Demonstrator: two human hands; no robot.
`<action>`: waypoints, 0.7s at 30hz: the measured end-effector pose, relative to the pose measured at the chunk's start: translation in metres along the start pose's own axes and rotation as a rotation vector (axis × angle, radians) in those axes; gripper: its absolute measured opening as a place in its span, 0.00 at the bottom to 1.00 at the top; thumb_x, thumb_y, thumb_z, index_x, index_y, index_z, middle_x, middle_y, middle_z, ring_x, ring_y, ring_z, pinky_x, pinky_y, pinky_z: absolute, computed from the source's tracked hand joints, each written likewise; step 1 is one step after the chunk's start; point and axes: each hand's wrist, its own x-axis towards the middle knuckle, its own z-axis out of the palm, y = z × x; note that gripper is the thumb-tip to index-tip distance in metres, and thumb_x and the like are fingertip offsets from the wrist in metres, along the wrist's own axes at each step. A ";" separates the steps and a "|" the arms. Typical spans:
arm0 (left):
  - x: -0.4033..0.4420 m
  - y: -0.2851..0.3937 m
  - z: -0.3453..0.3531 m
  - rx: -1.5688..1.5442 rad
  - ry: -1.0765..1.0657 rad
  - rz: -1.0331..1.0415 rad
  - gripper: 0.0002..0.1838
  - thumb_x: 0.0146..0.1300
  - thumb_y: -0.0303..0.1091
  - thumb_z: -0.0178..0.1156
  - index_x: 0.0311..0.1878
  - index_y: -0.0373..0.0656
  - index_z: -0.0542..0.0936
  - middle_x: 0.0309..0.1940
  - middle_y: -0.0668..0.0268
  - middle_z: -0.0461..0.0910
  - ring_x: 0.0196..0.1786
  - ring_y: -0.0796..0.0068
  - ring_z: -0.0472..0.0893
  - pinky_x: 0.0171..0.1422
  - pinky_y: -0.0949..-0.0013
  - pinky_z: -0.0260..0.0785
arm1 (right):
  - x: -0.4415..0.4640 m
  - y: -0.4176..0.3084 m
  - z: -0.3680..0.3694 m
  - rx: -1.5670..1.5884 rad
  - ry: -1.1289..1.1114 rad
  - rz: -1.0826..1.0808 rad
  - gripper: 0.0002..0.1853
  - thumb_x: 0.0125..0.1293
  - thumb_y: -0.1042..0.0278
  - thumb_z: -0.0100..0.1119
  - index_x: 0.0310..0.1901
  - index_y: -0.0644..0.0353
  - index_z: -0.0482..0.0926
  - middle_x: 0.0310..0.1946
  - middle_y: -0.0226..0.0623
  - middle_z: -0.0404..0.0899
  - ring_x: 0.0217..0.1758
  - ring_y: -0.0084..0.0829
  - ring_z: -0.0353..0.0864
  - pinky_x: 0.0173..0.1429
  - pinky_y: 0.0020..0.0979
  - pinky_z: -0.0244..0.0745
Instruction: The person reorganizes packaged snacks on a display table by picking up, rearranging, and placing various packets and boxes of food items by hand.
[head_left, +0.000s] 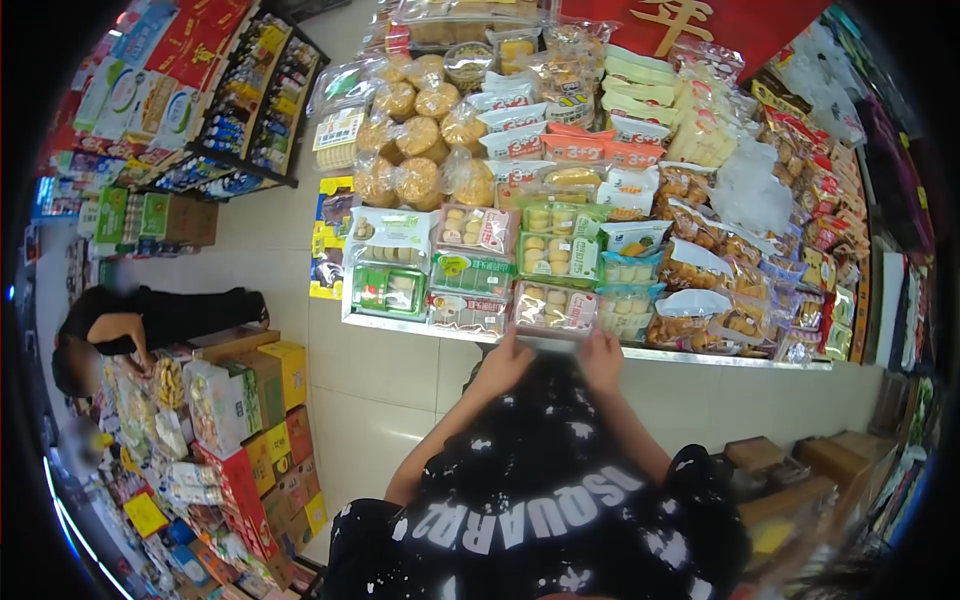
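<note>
At the front edge of the display table, a clear plastic pastry box (556,307) with a pink label shows round pale pastries inside. My left hand (508,362) is closed at its near left corner. Closed at the near right corner is my right hand (600,360), slightly blurred. Left of this box lies a dark pastry box (468,313) with a red label. Behind it sits a green-trimmed pastry box (558,256), and to its right a bag of small pastries (628,308). My fingertips are partly hidden against the box's near edge.
The table's metal rim (700,358) runs in front of several rows of bagged snacks. Round packaged cakes (417,180) are stacked at the back left. Cardboard boxes (780,480) stand at lower right. A person (165,318) in dark clothes bends over goods at left.
</note>
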 end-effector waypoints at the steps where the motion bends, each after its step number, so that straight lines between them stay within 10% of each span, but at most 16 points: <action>1: 0.000 -0.001 -0.004 0.000 -0.021 0.015 0.37 0.66 0.46 0.55 0.73 0.35 0.58 0.45 0.47 0.83 0.51 0.43 0.81 0.57 0.55 0.71 | -0.002 -0.002 0.001 -0.011 0.029 -0.005 0.15 0.73 0.57 0.53 0.45 0.63 0.77 0.30 0.29 0.76 0.32 0.20 0.73 0.36 0.26 0.72; 11: 0.005 -0.005 -0.011 0.049 -0.171 -0.004 0.41 0.67 0.41 0.55 0.75 0.30 0.49 0.38 0.54 0.83 0.42 0.59 0.84 0.51 0.64 0.73 | 0.001 0.000 -0.015 0.069 0.034 0.069 0.18 0.71 0.58 0.51 0.54 0.62 0.79 0.36 0.34 0.81 0.34 0.23 0.78 0.37 0.26 0.71; 21: 0.011 0.004 -0.002 -0.139 -0.239 -0.092 0.48 0.68 0.39 0.57 0.75 0.26 0.37 0.38 0.58 0.81 0.35 0.72 0.80 0.38 0.71 0.74 | 0.027 -0.012 -0.039 -0.634 -0.263 -0.327 0.15 0.66 0.64 0.58 0.50 0.64 0.80 0.40 0.46 0.82 0.44 0.41 0.82 0.49 0.39 0.75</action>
